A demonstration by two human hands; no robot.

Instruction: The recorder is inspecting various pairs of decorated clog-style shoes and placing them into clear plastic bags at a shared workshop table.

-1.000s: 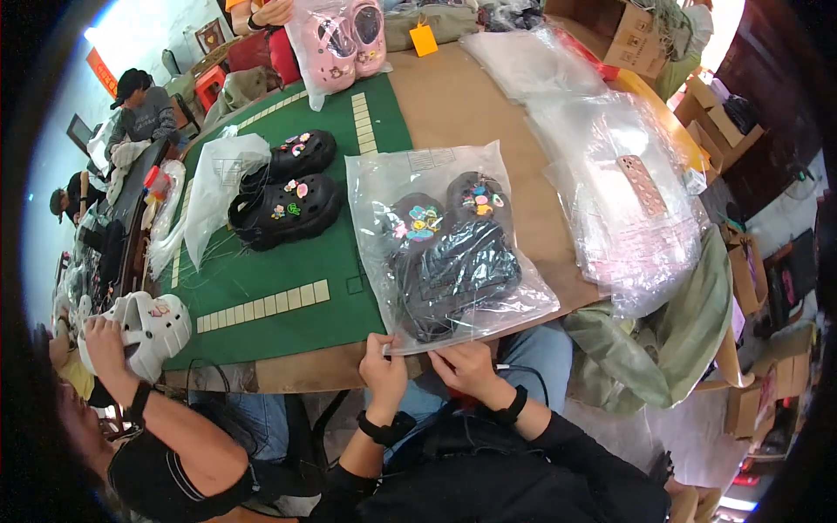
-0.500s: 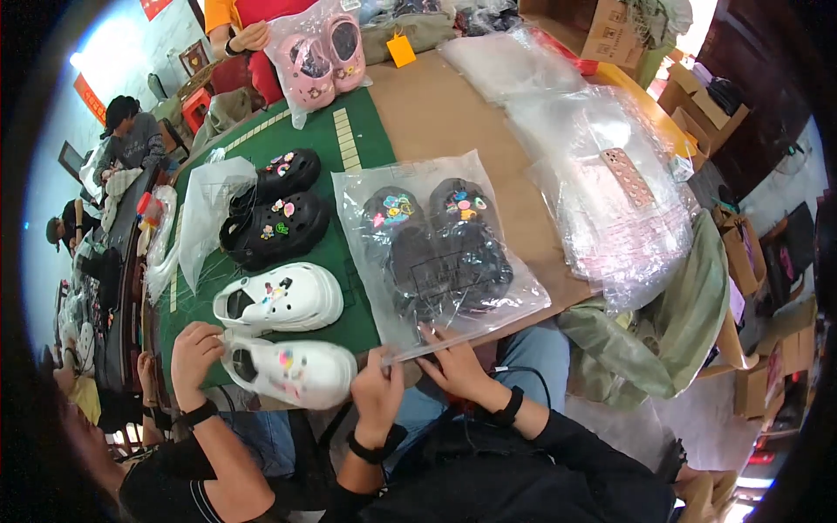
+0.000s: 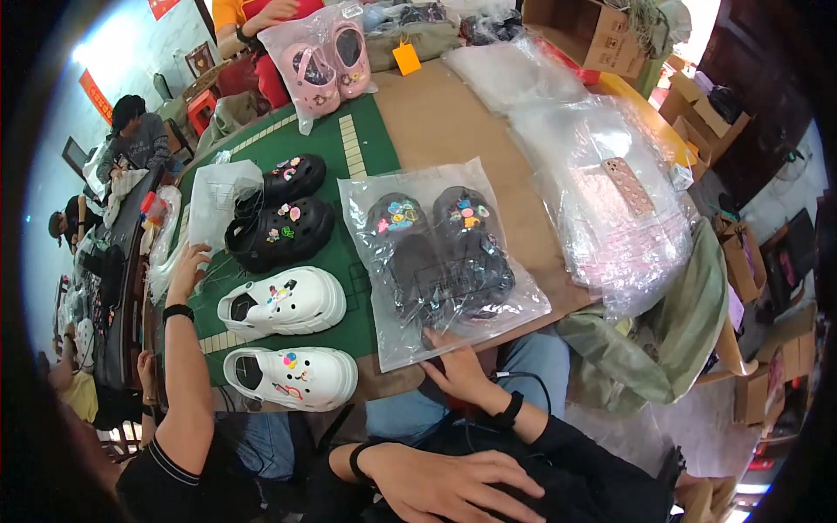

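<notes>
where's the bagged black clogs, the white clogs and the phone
bagged black clogs (image 3: 440, 253), head view, middle of the clear bag
white clogs (image 3: 292, 301), head view, upper shoe's top
phone (image 3: 629, 185), head view, its pink back

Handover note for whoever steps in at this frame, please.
Left hand: open, flat on dark clothing in the lap, holding nothing.
Right hand: open, fingers on the near edge of the bag.
Done: black clogs are inside the bag.
Left: white clogs and a loose black pair lie unbagged on the green mat, near a co-worker's hand.
</notes>
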